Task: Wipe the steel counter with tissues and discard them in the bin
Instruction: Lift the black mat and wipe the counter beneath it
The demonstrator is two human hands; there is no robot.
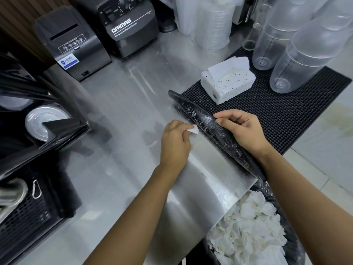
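Note:
The steel counter [122, 115] fills the middle of the view. My left hand [174, 144] presses a small white tissue [193, 129] onto it, right beside the lifted edge of a black rubber bar mat [267, 115]. My right hand [242, 131] grips that mat edge and holds it curled up off the counter; its underside is speckled with droplets. A white tissue pack [227, 81] with dark specks lies on the mat, one sheet sticking out. The bin [248, 232], lined in black and full of crumpled white tissues, stands below the counter's front corner.
A black blender base [129, 25] and a receipt printer [74, 44] stand at the back. Clear plastic jugs [298, 60] sit on the mat's far right, with stacked cups behind. At the left are a black holder with lids [44, 121] and a perforated black rack [28, 217].

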